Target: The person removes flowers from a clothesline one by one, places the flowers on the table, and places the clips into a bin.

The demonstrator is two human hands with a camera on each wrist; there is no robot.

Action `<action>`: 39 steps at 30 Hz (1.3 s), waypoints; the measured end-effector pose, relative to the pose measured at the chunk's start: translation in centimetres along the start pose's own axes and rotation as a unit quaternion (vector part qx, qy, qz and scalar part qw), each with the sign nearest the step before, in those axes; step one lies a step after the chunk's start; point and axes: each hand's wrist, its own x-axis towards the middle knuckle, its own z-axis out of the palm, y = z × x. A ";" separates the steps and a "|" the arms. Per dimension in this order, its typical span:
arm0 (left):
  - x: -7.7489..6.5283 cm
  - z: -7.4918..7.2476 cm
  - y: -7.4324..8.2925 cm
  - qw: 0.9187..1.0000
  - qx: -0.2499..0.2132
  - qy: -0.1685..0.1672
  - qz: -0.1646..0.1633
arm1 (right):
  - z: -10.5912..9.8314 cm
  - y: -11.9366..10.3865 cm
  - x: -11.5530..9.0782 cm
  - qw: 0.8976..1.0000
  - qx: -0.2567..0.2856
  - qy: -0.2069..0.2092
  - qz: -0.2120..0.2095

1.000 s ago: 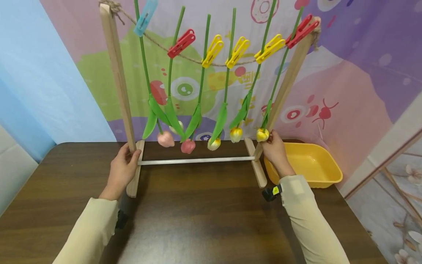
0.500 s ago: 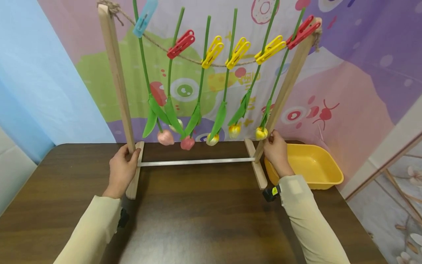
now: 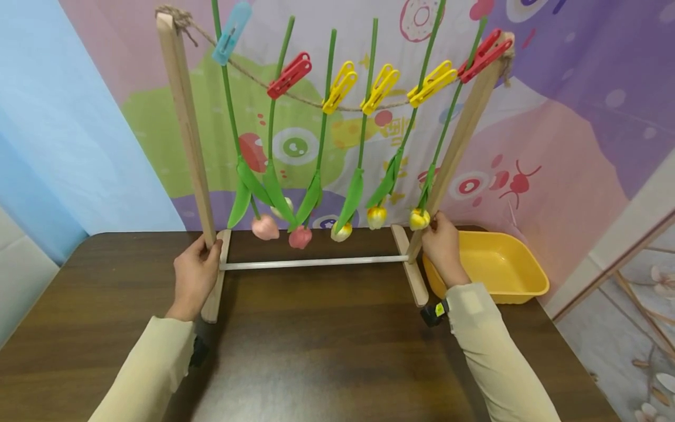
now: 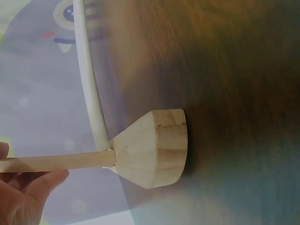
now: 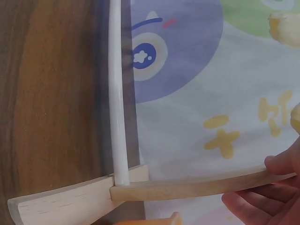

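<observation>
A wooden rack stands on the table, with a left post [image 3: 186, 111], a right post [image 3: 466, 126] and a white crossbar [image 3: 316, 263] low between them. My left hand [image 3: 194, 275] grips the left post near its foot [image 4: 154, 145]. The right post is pinched near its base by my right hand [image 3: 444, 246], thumb on one side and fingers on the other [image 5: 253, 211]. From the twine [image 3: 308, 101] hang several artificial tulips head down, among them a pink tulip [image 3: 265, 227] and a yellow tulip [image 3: 419, 218]. Blue, red and yellow clothespins [image 3: 381, 89] hold their stems.
A yellow plastic basin [image 3: 539, 275] sits at the right, beside the rack's right foot [image 3: 416, 284]. A printed cloth [image 3: 327, 152] covers the wall behind. The brown table [image 3: 327, 351] extends in front of the rack.
The rack and the tulips appear slightly lower in the head view. Both hands keep their hold on the posts, and the tulips sway a little.
</observation>
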 end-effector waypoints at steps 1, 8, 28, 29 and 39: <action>0.0 0.0 0.0 1.000 0.002 -0.002 -0.001 | 0.0 0.0 0.0 1.000 -0.001 -0.001 0.000; -0.2 -0.1 -0.1 1.000 0.026 0.001 0.002 | 0.0 0.1 -0.4 1.000 -0.018 0.007 -0.006; -0.7 -0.5 0.1 0.999 0.034 -0.010 -0.008 | -0.3 0.4 -0.7 1.000 -0.005 0.002 -0.010; -0.7 -0.5 0.0 0.999 0.033 -0.011 -0.009 | -0.3 0.5 -0.7 1.000 -0.004 0.003 -0.010; -0.5 -0.2 -0.3 1.000 0.018 0.005 -0.007 | -0.1 0.7 -0.3 1.000 -0.001 -0.002 -0.010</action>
